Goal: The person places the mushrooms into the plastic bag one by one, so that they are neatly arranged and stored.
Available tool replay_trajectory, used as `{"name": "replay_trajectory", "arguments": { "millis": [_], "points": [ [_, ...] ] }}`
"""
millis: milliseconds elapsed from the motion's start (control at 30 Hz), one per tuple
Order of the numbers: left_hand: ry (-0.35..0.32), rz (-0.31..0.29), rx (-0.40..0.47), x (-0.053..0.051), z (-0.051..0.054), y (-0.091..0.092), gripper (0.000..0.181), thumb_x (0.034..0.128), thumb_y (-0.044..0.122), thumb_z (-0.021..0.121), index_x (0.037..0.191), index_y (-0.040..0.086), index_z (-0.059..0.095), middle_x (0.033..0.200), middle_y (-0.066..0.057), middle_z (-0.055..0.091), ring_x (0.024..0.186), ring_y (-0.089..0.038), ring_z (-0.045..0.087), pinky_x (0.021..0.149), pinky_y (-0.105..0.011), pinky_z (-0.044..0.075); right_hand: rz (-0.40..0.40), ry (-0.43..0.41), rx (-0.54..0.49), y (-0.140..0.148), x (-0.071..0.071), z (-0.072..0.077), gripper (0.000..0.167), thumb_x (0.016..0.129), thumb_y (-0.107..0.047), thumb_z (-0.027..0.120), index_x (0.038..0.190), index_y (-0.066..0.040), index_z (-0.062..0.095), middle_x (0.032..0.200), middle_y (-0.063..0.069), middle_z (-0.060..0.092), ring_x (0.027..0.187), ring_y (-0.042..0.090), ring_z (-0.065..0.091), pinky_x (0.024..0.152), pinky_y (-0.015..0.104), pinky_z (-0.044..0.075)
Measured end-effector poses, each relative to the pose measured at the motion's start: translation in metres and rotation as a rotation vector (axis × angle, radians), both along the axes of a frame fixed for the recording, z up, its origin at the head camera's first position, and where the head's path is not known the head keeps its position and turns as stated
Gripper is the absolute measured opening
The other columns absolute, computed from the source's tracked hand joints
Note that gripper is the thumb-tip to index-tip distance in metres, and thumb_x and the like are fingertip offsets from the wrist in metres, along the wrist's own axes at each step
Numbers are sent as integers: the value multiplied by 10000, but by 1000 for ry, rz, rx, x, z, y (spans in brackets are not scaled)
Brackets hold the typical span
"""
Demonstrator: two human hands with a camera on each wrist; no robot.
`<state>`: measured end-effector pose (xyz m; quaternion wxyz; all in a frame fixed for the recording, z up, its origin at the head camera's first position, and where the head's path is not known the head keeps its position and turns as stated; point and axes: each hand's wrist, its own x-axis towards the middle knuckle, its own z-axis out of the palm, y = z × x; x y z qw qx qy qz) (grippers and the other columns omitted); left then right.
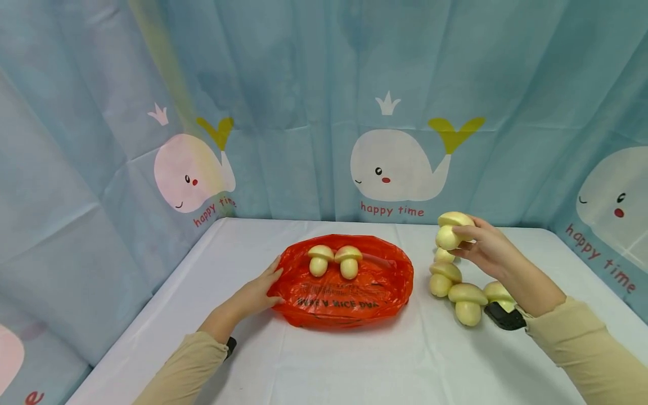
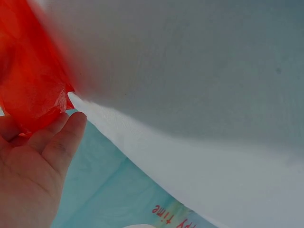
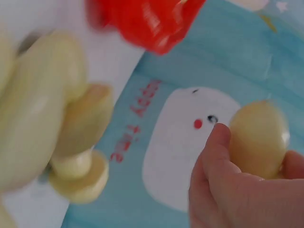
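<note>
The left hand (image 1: 257,292) has its fingers and thumb spread against the left rim of a red, thin plastic bag (image 1: 339,318) with dark lettering; the fingers look nearly straight where they touch the plastic. The right hand (image 1: 488,247) pinches a pale yellow, smooth, mushroom-shaped piece (image 1: 449,229) between thumb and fingers, holding it raised over the right half of a white-covered table (image 1: 354,368), toward the far edge. The bag lies wide-mouthed, slightly left of the table's middle, and contains two matching pale yellow mushrooms (image 1: 349,262) side by side, stems toward the near edge. Between the bag and the table's right edge, four more pale mushrooms (image 1: 468,304) form a curved line, partly hidden by the right hand and arm. Behind the far edge hangs a light blue curtain (image 1: 298,169) printed with white whales.
</note>
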<state>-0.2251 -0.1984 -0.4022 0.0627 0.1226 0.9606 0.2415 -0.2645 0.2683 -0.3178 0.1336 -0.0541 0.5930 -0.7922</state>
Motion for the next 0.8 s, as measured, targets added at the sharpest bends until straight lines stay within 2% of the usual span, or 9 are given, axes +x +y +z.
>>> {"name": "replay_trajectory", "arguments": {
  "millis": [67,167,367,433,567,667,800],
  "points": [
    [6,-9,4,0,0,0,724,896,139,700,1469,-82,318,1615,-158,85,1406,-424,257,1091,-564,293,1,-31,-32,-8,-1,2,343,982,-70,539,1269,-166,378,1200,31,427,928,167,604,811,306,532],
    [3,-14,15,1,1,1,717,897,134,696,1463,-92,319,1616,-156,79,1408,-424,252,1096,-557,286,6,-59,-18,-21,-2,3,378,987,-97,545,1311,-184,371,1248,66,354,925,175,612,821,313,537],
    [0,-14,18,1,2,0,710,896,117,692,1460,-99,319,1619,-151,63,1413,-421,238,1097,-559,283,31,-93,87,-43,-4,8,324,995,-173,549,1279,-176,392,1206,47,393,1001,199,534,926,376,478],
    [1,-11,18,1,2,0,713,895,119,694,1462,-96,319,1619,-151,64,1414,-420,237,1096,-561,284,41,-93,150,-50,-6,9,308,996,-194,543,1263,-146,396,1172,39,419,1028,217,488,982,419,428],
    [-5,-9,21,0,0,1,720,899,133,694,1468,-87,313,1620,-145,64,1417,-414,234,1100,-556,281,68,-85,267,-65,-12,9,431,996,-192,526,1351,-36,337,1110,39,462,1031,234,449,1052,478,347],
    [-3,-10,14,0,0,1,726,898,139,697,1470,-87,311,1616,-156,76,1412,-421,243,1099,-557,283,106,-60,346,-75,-18,8,514,995,-173,519,1405,41,297,1061,42,499,979,225,483,1026,476,374],
    [4,-9,12,0,0,1,729,895,133,699,1469,-89,309,1613,-168,84,1404,-433,251,1092,-566,288,174,8,516,-85,-30,3,580,984,-183,560,1429,95,314,1042,71,578,959,224,566,977,451,451]
  ]
}}
